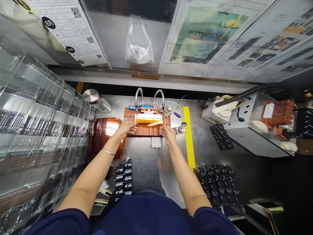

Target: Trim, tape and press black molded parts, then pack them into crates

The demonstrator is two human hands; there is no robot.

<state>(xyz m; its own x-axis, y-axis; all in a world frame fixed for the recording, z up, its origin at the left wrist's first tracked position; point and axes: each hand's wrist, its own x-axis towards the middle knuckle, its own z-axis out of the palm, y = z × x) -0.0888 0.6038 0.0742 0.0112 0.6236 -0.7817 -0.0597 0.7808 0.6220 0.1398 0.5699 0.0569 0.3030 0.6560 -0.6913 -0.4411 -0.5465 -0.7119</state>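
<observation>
A brown fixture [146,131] stands on the metal bench, with two bent chrome tubes at its back. Across it lies a white and orange strip [148,118]. My left hand [127,127] has its fingers closed at the strip's left end. At the right end, my right hand [167,133] pinches the strip's lower corner between thumb and fingers. A lever with a blue handle [176,114] sits at the fixture's back right. Beside my right hand is a small metal piece [181,129].
Stacked clear trays [44,124] rise at the left, near an amber bin [104,132] and a steel flask [97,100]. Black parts [217,184] lie at the lower right, others [123,178] lower left. Yellow tape [189,140] marks the bench; a white machine [254,138] stands right.
</observation>
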